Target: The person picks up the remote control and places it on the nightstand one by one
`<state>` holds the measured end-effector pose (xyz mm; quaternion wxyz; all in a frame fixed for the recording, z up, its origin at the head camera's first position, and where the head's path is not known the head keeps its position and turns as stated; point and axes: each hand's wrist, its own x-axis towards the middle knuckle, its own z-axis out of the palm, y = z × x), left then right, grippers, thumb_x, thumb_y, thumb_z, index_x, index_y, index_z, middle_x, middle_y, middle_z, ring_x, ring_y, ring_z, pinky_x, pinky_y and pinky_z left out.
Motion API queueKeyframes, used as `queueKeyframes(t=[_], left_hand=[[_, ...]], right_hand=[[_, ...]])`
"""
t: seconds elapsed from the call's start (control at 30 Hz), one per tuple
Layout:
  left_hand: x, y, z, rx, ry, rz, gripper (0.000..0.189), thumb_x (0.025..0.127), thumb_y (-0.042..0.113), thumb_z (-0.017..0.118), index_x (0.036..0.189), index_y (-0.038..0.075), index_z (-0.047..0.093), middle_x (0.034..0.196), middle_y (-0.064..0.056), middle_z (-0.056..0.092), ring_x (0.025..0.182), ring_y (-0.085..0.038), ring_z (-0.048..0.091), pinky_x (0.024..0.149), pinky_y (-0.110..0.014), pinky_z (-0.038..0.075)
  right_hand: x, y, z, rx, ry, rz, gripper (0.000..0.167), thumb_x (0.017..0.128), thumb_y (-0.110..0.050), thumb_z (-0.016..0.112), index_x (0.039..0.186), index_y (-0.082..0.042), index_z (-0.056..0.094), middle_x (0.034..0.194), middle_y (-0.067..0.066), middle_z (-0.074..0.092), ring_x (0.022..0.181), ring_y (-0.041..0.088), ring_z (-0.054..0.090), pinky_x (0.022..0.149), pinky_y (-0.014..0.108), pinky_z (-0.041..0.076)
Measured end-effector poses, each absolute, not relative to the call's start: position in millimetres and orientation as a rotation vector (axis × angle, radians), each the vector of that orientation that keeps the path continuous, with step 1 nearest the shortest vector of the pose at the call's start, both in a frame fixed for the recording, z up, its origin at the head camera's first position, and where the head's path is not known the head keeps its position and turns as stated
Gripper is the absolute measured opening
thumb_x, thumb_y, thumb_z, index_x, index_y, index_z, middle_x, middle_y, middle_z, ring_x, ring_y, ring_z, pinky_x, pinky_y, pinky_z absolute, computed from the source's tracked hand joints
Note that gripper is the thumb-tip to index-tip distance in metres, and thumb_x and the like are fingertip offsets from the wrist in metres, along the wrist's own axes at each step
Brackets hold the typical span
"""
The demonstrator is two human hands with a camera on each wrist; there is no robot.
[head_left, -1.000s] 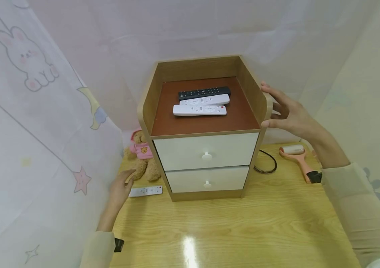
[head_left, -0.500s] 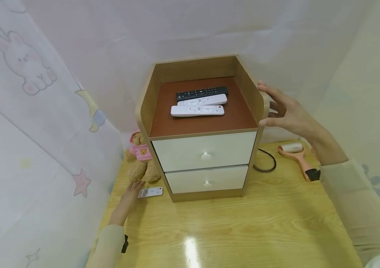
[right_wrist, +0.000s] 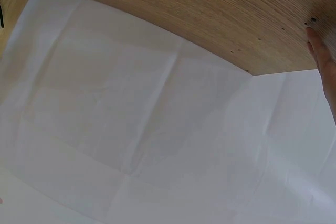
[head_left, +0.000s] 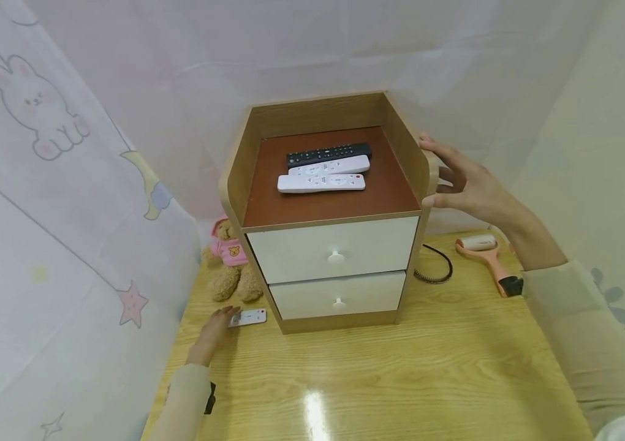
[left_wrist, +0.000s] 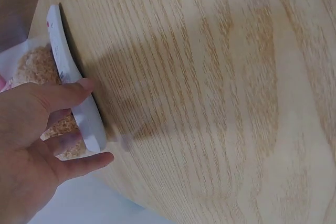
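A white remote control (head_left: 252, 316) lies on the wooden table beside the left foot of a small cabinet (head_left: 336, 251). My left hand (head_left: 215, 331) is at its left end, covering part of it. In the left wrist view, the thumb crosses the remote and its tip lies at the near edge, while other fingers are on the far side. My right hand (head_left: 469, 187) touches the cabinet's right side panel, thumb by the front edge and fingers spread along the outer face. Up on the cabinet's brown top are a black remote (head_left: 329, 155) and two white remotes (head_left: 320, 183).
A teddy bear (head_left: 232, 269) in a pink top sits left of the cabinet. To the right lie a black coiled band (head_left: 439, 272) and an orange-handled lint roller (head_left: 486, 260). Two drawers with white knobs form the cabinet's front. Printed fabric (head_left: 48, 245) hangs around the table.
My left hand has come forward and right from above the table's left edge onto the remote's left end. My right hand has stayed at the cabinet's side. The head view has shifted slightly.
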<state>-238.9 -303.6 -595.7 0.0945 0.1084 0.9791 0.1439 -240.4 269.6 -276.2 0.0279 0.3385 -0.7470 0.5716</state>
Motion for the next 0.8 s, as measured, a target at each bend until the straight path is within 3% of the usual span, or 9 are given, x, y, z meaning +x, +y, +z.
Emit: queueKeyframes(t=[0.2,0.57,0.8], left_hand=[[-241.2,-302.6,-598.2,0.309,2.899,0.391,0.05,0.086,0.007,0.071,0.133,0.001,0.055,0.131,-0.027,0.052,0.119,-0.051,0.046,0.087,-0.066,0.044],[-243.7,-303.0,-601.5,0.339,2.928,0.407,0.048,0.085,-0.001,0.07,0.131,-0.002,0.056,0.129,-0.029,0.053,0.118,-0.049,0.048,0.093,-0.06,0.044],[-242.7,-304.3,-601.5,0.34,2.95,0.383,0.046,0.084,-0.008,0.068,0.129,0.0,0.059,0.125,-0.029,0.056,0.113,-0.049,0.052,0.087,-0.06,0.048]], right_hand=[[-239.4,268.8,-275.3,1.06,-2.298,1.781,0.091,0.079,0.021,0.065,0.153,-0.016,0.027,0.162,-0.003,0.01,0.133,0.027,0.039,0.098,0.022,0.045],[-240.1,269.3,-275.4,1.06,-2.302,1.767,0.09,0.08,0.02,0.065,0.153,-0.016,0.027,0.162,-0.002,0.01,0.13,0.026,0.042,0.098,0.022,0.045],[-240.2,269.4,-275.4,1.068,-2.311,1.757,0.09,0.08,0.02,0.065,0.153,-0.015,0.025,0.162,-0.002,0.009,0.136,0.032,0.036,0.099,0.021,0.044]])
